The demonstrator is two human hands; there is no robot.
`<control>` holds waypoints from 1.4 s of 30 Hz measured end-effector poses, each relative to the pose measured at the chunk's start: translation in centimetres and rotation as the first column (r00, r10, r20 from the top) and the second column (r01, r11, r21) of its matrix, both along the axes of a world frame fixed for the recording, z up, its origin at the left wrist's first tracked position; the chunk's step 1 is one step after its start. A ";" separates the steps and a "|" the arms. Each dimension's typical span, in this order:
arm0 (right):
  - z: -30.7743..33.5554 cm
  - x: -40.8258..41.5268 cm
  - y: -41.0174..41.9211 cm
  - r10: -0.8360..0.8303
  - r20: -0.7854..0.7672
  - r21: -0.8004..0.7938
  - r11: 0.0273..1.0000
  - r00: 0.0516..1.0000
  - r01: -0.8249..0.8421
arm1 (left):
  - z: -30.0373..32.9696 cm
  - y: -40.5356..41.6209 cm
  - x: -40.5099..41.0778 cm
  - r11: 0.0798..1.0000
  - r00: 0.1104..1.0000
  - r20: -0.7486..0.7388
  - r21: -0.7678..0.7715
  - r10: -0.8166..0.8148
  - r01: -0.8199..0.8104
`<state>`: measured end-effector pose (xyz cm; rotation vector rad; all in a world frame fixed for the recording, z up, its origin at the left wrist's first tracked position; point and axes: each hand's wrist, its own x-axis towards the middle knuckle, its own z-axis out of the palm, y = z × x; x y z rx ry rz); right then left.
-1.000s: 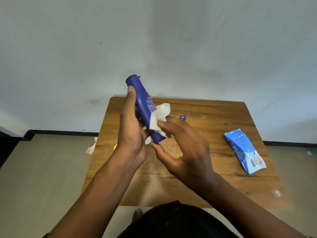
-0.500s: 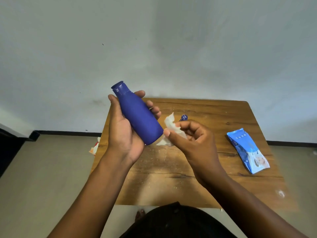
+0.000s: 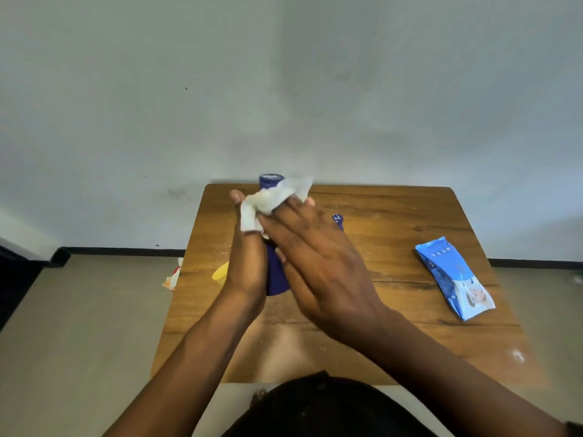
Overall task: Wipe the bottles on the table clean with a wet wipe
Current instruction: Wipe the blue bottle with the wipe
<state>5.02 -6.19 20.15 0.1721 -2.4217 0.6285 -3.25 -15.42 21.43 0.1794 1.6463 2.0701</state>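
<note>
Now left hand (image 3: 247, 266) fingers grip blue bottle (image 3: 275, 272); right hand (image 3: 318, 266) fingers, straight, press wet wipe (image 3: 274, 197) against it above table (image 3: 394, 216).

Blue bottle (image 3: 275, 272) under white wipe (image 3: 274, 197)

blue bottle (image 3: 275, 275) mostly hidden between hands, small blue object (image 3: 337, 219) unidentifiable behind right hand (image 3: 318, 263)
</note>
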 end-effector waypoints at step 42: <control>3.5 0.8 3.1 -0.231 -0.154 -0.077 0.972 0.961 0.222 | -2.1 -0.4 0.7 0.953 0.921 -0.385 -0.297 -0.056 -0.066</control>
